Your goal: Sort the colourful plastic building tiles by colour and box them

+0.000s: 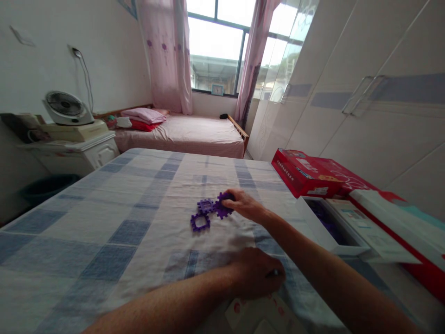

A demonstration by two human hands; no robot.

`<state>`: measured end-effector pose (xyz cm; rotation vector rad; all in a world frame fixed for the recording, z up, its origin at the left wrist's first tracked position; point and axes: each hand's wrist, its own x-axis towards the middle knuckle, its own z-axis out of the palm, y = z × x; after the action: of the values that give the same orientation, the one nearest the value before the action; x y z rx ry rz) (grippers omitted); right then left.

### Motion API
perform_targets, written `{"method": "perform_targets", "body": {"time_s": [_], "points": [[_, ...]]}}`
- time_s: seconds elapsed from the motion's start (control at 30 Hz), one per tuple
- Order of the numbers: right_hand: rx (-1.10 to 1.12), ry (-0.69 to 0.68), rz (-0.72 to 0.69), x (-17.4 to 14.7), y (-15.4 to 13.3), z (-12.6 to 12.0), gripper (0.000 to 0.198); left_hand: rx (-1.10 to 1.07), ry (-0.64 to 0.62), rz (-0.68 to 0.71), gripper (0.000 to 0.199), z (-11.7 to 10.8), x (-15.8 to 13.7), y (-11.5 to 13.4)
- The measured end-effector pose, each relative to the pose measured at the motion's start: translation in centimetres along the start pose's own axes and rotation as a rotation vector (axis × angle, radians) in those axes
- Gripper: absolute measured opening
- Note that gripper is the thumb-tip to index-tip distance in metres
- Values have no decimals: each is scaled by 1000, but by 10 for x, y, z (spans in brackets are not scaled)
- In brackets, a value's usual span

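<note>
My right hand (239,204) reaches forward over the tablecloth, with thumb and fingers closed on a purple toothed plastic piece (223,212), roundish like a gear. Just left of it, touching or nearly so, lies a smaller purple toothed piece (206,200). A purple square frame piece (192,226) with a large opening lies nearer to me. My left hand (259,273) rests low in front of me, its fingers curled. Something small with a shiny spot shows at its fingers, too dark to name. Below it is a white sheet or booklet (243,311) with red print.
At right stand an open white box (313,228) with dark purple pieces inside and a red box (302,174). The checked tablecloth (146,185) covers the table. Beyond are a bed (201,134), a fan (66,107) on a cabinet, and a wardrobe (347,60).
</note>
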<state>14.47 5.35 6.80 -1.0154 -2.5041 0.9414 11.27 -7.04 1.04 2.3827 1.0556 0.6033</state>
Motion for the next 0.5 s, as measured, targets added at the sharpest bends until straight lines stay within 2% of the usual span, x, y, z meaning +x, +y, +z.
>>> {"method": "perform_targets", "body": {"time_s": [0.1, 0.27, 0.43, 0.5], "points": [[-161, -54, -5, 25, -17, 19, 14, 19, -6, 13, 21, 0, 0, 0], [-228, -61, -29, 43, -26, 38, 16, 54, 1, 46, 25, 2, 1, -1], [-232, 13, -76, 39, -21, 36, 25, 76, 16, 51, 25, 2, 2, 0], [-142, 64, -70, 36, -22, 30, 28, 59, 21, 55, 23, 2, 2, -1]]}}
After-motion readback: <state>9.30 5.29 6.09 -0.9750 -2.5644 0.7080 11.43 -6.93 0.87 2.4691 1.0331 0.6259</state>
